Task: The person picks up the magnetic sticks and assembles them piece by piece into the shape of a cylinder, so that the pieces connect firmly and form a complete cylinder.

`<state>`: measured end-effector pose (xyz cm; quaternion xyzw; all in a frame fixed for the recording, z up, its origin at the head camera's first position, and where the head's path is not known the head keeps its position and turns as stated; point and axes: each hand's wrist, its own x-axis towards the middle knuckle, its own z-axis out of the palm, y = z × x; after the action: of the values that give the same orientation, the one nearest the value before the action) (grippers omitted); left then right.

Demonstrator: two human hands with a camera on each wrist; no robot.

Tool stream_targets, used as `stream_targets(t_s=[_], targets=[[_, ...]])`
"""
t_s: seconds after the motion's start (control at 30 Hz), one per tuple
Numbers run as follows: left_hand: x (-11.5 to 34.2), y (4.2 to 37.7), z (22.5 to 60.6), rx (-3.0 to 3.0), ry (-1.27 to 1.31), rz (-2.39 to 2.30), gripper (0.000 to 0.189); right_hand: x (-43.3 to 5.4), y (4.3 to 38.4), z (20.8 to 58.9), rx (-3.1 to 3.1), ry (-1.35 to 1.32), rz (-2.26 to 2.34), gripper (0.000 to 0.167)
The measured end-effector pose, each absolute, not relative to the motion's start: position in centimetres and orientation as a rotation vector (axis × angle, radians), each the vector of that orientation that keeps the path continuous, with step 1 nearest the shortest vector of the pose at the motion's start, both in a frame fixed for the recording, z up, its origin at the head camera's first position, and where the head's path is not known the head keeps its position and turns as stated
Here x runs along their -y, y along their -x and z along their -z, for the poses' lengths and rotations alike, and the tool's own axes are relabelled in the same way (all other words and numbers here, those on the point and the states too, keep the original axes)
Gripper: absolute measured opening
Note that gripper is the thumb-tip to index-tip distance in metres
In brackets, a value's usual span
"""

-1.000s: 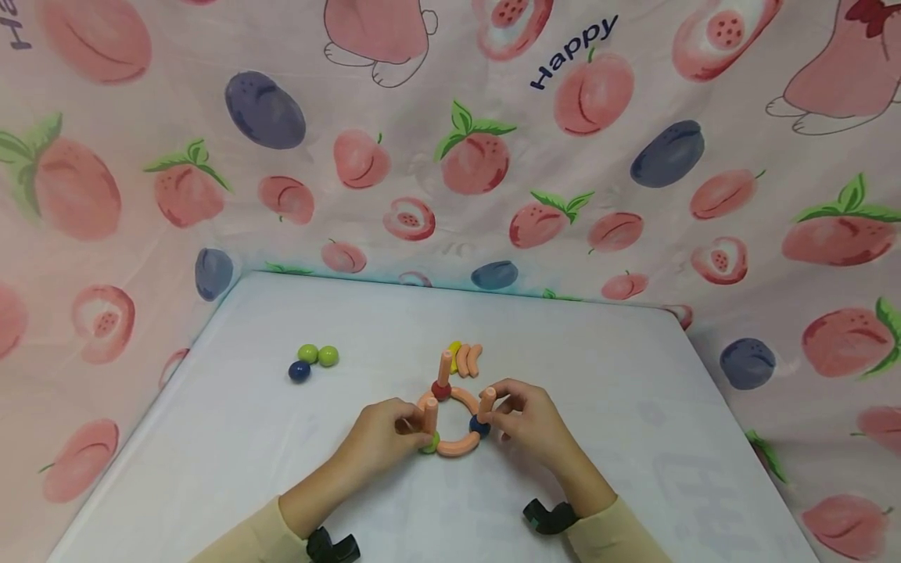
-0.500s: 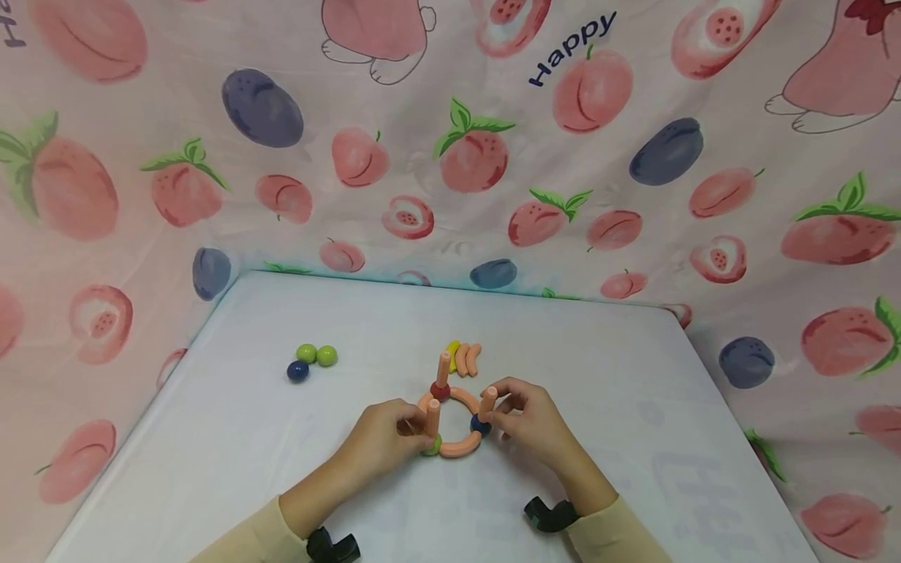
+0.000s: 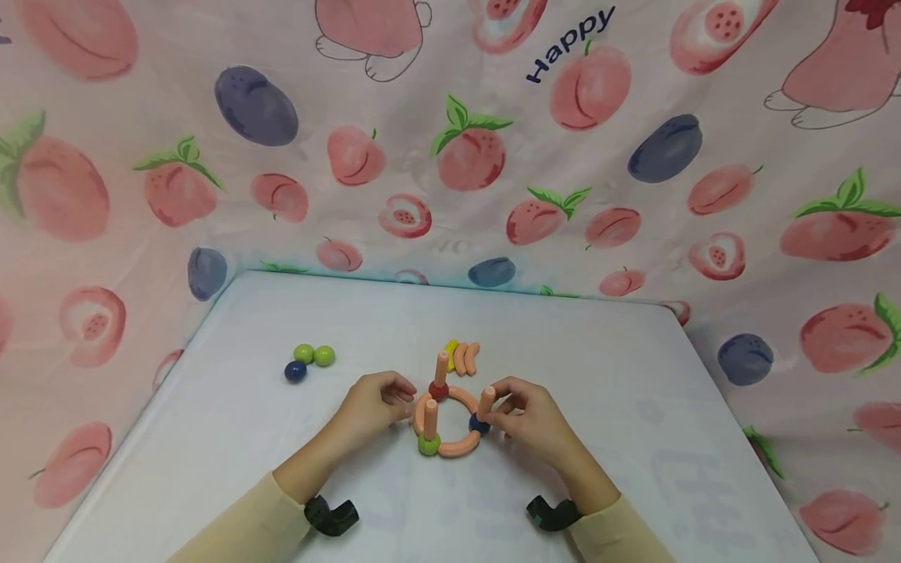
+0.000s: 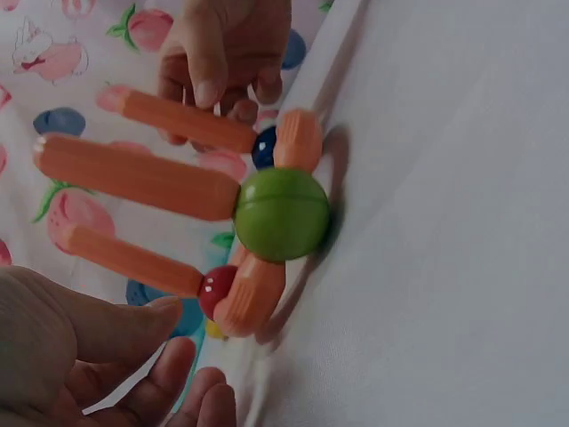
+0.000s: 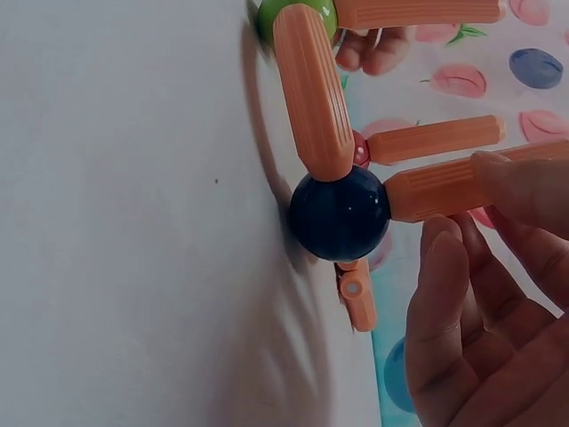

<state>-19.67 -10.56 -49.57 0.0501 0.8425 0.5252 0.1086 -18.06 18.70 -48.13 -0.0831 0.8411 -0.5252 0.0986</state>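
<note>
A ring of curved orange toy building sticks (image 3: 459,446) lies on the white table, joined by a green ball (image 3: 428,444), a dark blue ball (image 3: 479,423) and a red ball (image 3: 439,390). From each ball a straight orange stick rises upright. My right hand (image 3: 531,414) pinches the one on the blue ball, its thumb over the stick (image 5: 436,189) in the right wrist view. Left of the ring, my left hand (image 3: 376,403) holds nothing; its fingers are loosely bent and apart from the green ball's stick (image 4: 138,176).
Behind the ring lie a yellow curved stick (image 3: 451,356) and two curved orange sticks (image 3: 466,359). Two green balls (image 3: 314,355) and a dark blue ball (image 3: 296,371) sit at the back left. A fruit-print cloth (image 3: 422,156) hangs behind the table (image 3: 598,352).
My left hand has let go of the stick on the green ball and moved a little back and to the left. The right hand keeps its hold on the blue ball's stick.
</note>
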Motion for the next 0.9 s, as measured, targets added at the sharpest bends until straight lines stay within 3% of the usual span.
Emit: stream_targets(t_s=[0.37,0.9], targets=[[8.5,22.7,50.8,-2.382,-0.147,-1.694,0.054,-19.5,19.4,48.2,-2.536,0.29,1.513,0.036],[7.3,23.3,51.4,-2.392,-0.17,-1.689,0.032,-17.6,24.8,49.9,-2.67,0.11,1.37,0.038]])
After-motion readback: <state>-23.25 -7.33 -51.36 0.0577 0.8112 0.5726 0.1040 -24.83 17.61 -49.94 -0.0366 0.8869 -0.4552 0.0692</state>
